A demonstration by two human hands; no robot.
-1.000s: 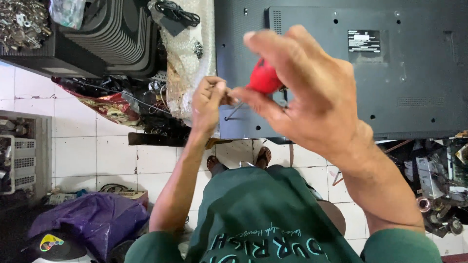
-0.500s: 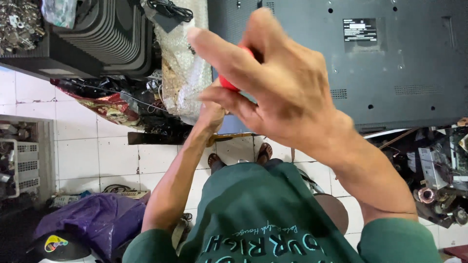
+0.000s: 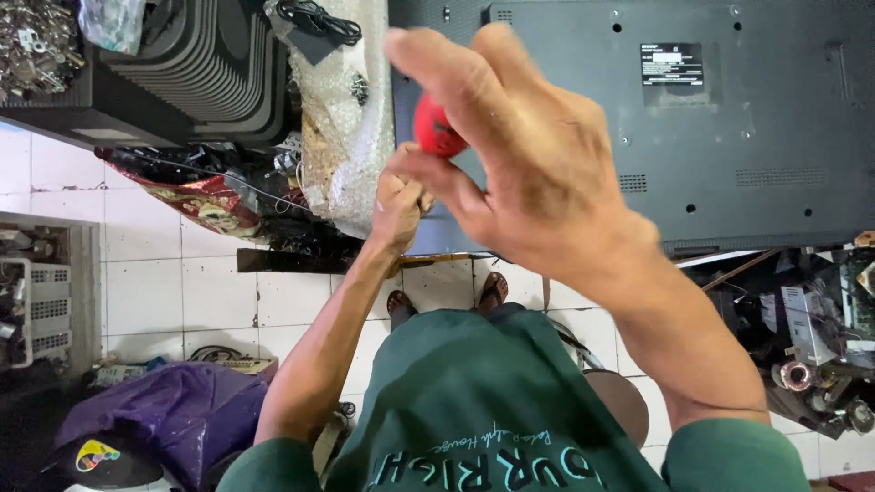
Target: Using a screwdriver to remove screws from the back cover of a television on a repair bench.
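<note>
My right hand [image 3: 519, 159] is raised close to the camera, its fingers wrapped round the red handle of a screwdriver [image 3: 436, 128]; the shaft is hidden behind the hands. My left hand [image 3: 399, 202] sits lower, by the left edge of the grey back panel of a flat television [image 3: 729, 128], fingers pinched where the tool's tip seems to be. The panel stands upright in front of me and shows screw holes, vents and a white label. My green shirt fills the bottom of the view.
A bubble-wrapped bundle [image 3: 342, 118] with a black cable on top leans left of the panel. A black ribbed casing [image 3: 182, 64] stands at upper left. White tiled floor [image 3: 155, 292], a purple bag [image 3: 164, 410], a white basket [image 3: 36, 310], and electronic parts [image 3: 811, 346] at right.
My right hand with the red handle has swung left and closer to the camera, now covering more of the panel. My left hand has stayed at the panel's left edge.
</note>
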